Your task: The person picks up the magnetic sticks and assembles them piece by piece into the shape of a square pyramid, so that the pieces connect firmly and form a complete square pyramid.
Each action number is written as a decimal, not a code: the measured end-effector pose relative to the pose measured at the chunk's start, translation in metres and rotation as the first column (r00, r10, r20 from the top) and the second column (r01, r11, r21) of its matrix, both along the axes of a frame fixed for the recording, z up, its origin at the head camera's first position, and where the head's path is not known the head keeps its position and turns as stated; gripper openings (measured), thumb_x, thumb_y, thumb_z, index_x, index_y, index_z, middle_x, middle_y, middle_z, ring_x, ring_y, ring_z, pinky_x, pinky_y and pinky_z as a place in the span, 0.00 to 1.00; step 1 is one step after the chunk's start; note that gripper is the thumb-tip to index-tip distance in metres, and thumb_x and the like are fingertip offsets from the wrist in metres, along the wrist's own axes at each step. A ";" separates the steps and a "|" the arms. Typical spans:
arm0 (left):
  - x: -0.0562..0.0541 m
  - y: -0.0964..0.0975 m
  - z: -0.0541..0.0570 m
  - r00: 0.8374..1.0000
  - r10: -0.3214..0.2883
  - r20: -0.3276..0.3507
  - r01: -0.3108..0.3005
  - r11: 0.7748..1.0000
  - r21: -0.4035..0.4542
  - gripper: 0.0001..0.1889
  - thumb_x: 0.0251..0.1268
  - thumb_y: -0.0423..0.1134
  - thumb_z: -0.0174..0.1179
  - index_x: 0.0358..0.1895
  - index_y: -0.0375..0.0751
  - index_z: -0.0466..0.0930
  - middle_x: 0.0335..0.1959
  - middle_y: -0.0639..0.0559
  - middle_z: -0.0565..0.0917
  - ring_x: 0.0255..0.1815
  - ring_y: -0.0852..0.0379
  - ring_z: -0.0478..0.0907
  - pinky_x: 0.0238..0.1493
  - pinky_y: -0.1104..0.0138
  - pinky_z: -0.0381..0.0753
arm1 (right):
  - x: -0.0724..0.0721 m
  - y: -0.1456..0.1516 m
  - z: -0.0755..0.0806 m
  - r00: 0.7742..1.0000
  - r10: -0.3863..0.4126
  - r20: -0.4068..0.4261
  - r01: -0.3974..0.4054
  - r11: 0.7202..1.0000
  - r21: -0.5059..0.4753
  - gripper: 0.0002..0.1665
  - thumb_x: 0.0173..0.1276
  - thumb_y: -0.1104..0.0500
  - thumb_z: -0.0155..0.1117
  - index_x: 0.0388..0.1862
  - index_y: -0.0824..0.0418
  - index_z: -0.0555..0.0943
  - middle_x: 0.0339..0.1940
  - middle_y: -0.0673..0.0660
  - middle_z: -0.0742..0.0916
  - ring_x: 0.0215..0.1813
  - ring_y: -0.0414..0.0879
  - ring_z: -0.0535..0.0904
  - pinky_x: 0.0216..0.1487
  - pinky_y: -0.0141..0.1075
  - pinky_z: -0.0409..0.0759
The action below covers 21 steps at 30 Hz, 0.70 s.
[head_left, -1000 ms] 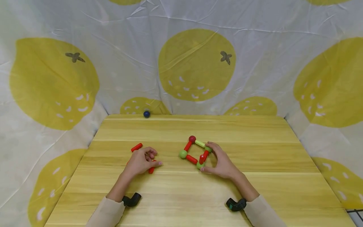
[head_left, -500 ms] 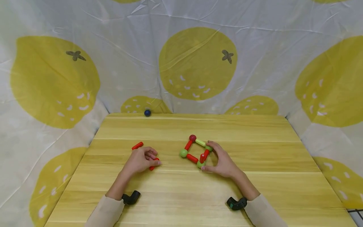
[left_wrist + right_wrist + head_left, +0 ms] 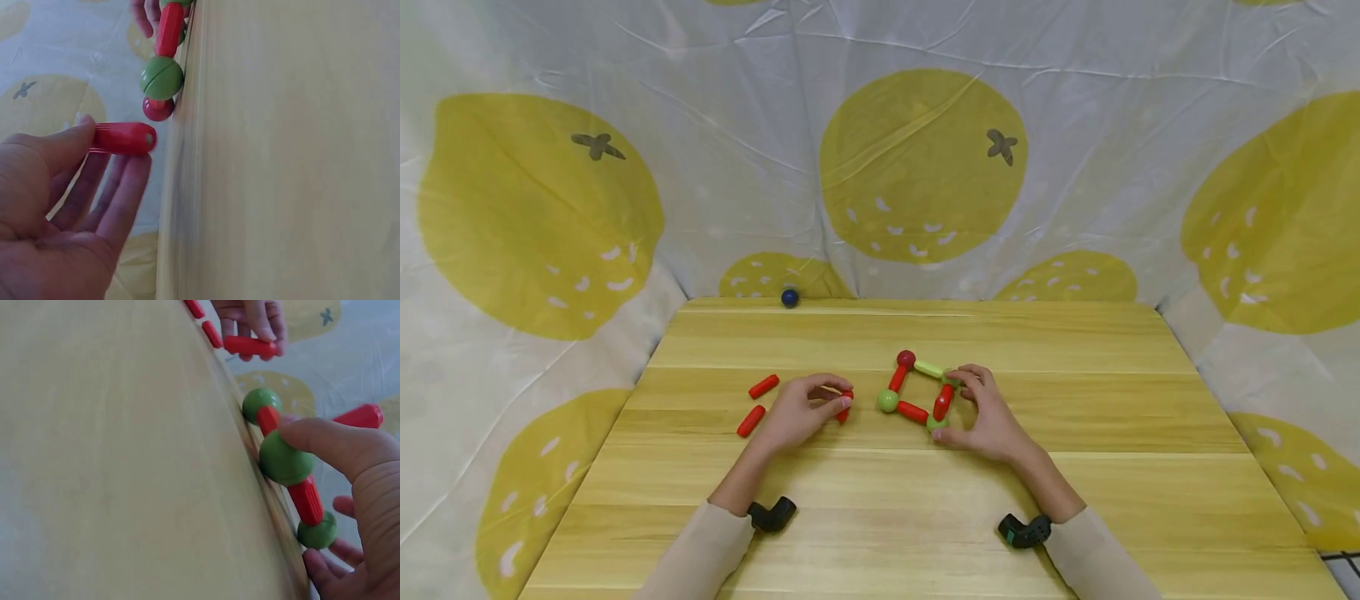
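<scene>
My left hand (image 3: pixel 801 408) pinches a red magnetic rod (image 3: pixel 125 138) between thumb and fingers, just left of a four-sided frame of rods and balls. This frame has a red ball (image 3: pixel 906 360) at its far corner and a green ball (image 3: pixel 887 401) at its left one. A yellow-green rod (image 3: pixel 928 368) forms its far side; red rods make up the others. From the near green ball (image 3: pixel 286 456) another red rod (image 3: pixel 361 416) sticks up. My right hand (image 3: pixel 988 417) grips the frame's right side, thumb on that ball and fingers at the partly hidden far-right green ball (image 3: pixel 317 531).
Two loose red rods, one farther back (image 3: pixel 763 386) and one nearer (image 3: pixel 750 421), lie left of my left hand. A dark blue ball (image 3: pixel 789 297) sits at the table's back edge. Lemon-patterned cloth (image 3: pixel 737 167) hangs behind and at both sides.
My left hand has picked up a red rod and carried it right and forward toward the frame, uncovering another rod. The frame has turned slightly under my right hand, which keeps its grip.
</scene>
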<state>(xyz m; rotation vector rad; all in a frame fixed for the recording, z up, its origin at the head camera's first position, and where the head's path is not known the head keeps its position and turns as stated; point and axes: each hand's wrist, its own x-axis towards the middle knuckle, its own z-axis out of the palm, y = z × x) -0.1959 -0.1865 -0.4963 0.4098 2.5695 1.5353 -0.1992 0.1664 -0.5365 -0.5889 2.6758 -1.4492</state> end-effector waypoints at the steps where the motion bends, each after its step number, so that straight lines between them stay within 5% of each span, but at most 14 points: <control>1: -0.001 0.003 0.000 1.000 0.001 -0.015 -0.001 1.000 0.010 0.12 0.69 0.44 0.69 0.52 0.48 0.87 0.47 0.56 0.89 0.52 0.53 0.87 0.48 0.65 0.87 | -0.001 0.001 0.001 1.000 0.006 0.000 -0.006 1.000 -0.004 0.59 0.47 0.40 0.88 0.75 0.52 0.68 0.77 0.56 0.63 0.70 0.58 0.75 0.72 0.53 0.75; 6: -0.007 0.016 -0.002 0.998 -0.015 -0.055 0.023 0.989 0.143 0.16 0.69 0.40 0.69 0.55 0.38 0.85 0.49 0.52 0.88 0.55 0.53 0.86 0.57 0.64 0.86 | -0.004 0.005 0.003 0.998 0.059 -0.009 -0.059 0.998 -0.021 0.57 0.50 0.46 0.87 0.75 0.56 0.68 0.78 0.56 0.65 0.72 0.57 0.73 0.74 0.51 0.73; 11: -0.009 0.031 -0.002 0.993 -0.084 -0.078 0.102 0.958 0.269 0.15 0.67 0.33 0.69 0.54 0.33 0.85 0.52 0.44 0.87 0.54 0.54 0.85 0.53 0.64 0.87 | -0.006 0.006 0.003 0.991 0.131 -0.037 -0.132 0.990 -0.039 0.54 0.53 0.52 0.86 0.76 0.58 0.68 0.81 0.56 0.65 0.77 0.56 0.68 0.76 0.53 0.69; 21: -0.009 0.049 -0.009 0.976 -0.168 -0.138 0.200 0.942 0.270 0.11 0.68 0.33 0.68 0.52 0.39 0.87 0.53 0.46 0.86 0.55 0.55 0.83 0.54 0.65 0.87 | -0.009 0.004 0.005 0.982 0.187 -0.012 -0.188 0.982 -0.025 0.51 0.56 0.55 0.83 0.76 0.53 0.68 0.84 0.54 0.63 0.82 0.56 0.62 0.79 0.58 0.63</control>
